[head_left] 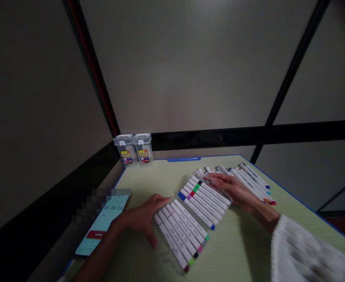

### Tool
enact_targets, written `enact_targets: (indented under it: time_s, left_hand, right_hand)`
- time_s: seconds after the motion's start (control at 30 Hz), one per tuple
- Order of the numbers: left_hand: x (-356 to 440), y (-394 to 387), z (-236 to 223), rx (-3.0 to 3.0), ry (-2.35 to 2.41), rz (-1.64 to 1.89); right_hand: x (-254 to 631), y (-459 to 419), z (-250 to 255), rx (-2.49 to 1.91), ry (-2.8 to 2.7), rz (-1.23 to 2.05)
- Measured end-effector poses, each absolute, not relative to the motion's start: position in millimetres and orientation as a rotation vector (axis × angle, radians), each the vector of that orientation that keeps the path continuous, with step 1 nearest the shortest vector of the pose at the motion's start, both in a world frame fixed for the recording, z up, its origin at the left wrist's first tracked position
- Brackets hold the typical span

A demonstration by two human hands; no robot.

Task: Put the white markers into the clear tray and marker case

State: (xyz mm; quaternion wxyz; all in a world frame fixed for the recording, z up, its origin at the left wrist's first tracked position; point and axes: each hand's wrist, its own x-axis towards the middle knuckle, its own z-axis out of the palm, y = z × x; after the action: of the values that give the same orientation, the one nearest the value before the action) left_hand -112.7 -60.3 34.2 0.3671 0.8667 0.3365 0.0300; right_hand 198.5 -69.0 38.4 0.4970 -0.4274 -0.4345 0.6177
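Note:
My right hand (231, 188) pinches the upper right edge of a clear plastic tray (229, 200) holding several white markers (203, 201) with coloured bands and ends. Directly left of it, a second row of white markers (181, 231) lies in another clear tray (172, 260). At that tray's left edge is my left hand (141, 215), its thumb and fingers spread apart, the fingertips at or very close to the upper corner. Whether the two trays are joined, I cannot tell.
Loose markers (249, 182) lie behind my right hand at the table's right side. Two lidded clear boxes (143, 150) stand at the back left. A phone showing a timer (104, 223) lies left of my left forearm. The table (225, 250) has a blue edge, with walls beyond.

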Motion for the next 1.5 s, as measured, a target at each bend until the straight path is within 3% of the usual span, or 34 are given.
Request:
enact_targets:
  time_s: [0.3, 0.7, 1.5]
  left_hand:
    - [-100.4, -61.0, 24.8, 2.208, 0.880, 0.271]
    - [-95.2, -64.5, 26.6, 2.206, 0.927, 0.280]
    - [-96.7, -63.5, 23.2, 2.190, 0.926, 0.286]
  right_hand:
    - [192.9, -72.5, 36.1, -0.806, -0.902, 1.425]
    - [177.8, -71.0, 22.9, -1.024, -0.777, 1.240]
    - [173.1, -79.0, 26.6, -0.994, -1.083, 1.115]
